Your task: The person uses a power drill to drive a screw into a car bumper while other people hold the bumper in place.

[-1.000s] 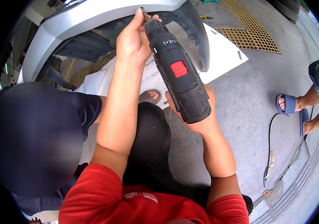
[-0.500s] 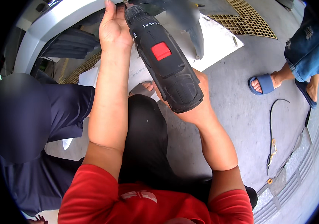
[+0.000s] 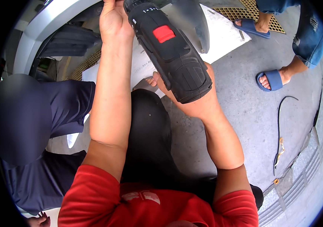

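Head view: at left we see a silver, curved car-body panel [image 3: 33, 41]. Our left hand [image 3: 114, 23], fingers cropped so we cannot tell its grip, is by a black plastic drill [image 3: 178, 56] with a red switch, which our right hand [image 3: 196, 107] holds over a flat white sheet's [image 3: 224, 39] near edge. A thin, curved black strip [image 3: 279, 125] lies toward the grey concrete floor's [image 3: 241, 121] right edge.

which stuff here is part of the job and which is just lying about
Part of the job:
drill, held in the right hand
left hand, by the drill's front
silver panel, probably

Just lying about, it seems:
black strip
orange ring, near the strip's end
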Demonstrator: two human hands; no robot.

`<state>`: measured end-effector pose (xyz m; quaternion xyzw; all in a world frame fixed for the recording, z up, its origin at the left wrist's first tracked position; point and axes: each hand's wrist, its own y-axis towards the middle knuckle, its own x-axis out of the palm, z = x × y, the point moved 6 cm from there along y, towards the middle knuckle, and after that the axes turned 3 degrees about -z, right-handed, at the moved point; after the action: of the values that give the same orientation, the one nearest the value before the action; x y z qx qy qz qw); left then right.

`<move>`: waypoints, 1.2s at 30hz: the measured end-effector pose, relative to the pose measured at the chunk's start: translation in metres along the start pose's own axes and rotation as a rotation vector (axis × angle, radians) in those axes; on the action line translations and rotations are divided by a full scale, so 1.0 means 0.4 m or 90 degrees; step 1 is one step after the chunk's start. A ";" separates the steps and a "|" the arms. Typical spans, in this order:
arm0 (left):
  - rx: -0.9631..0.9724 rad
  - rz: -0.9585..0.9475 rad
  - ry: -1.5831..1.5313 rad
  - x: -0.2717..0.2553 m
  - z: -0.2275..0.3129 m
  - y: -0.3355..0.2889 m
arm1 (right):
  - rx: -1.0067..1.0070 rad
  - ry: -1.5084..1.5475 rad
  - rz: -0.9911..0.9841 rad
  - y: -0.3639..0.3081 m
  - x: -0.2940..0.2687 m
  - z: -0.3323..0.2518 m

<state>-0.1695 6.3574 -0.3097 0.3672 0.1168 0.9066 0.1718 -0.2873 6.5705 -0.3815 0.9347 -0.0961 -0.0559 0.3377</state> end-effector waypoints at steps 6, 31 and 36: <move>-0.002 -0.030 0.022 0.030 0.009 -0.013 | 0.097 0.086 -0.013 0.020 -0.020 -0.033; 0.282 -0.042 0.021 0.090 -0.016 -0.014 | 0.151 -0.031 0.192 0.013 -0.044 -0.127; 0.313 0.117 0.305 0.094 0.035 -0.061 | 0.123 -0.093 0.154 0.023 -0.008 -0.129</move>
<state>-0.1793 6.3959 -0.2845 0.1837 0.3349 0.9234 -0.0366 -0.2831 6.5965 -0.3359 0.9380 -0.2369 -0.0728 0.2425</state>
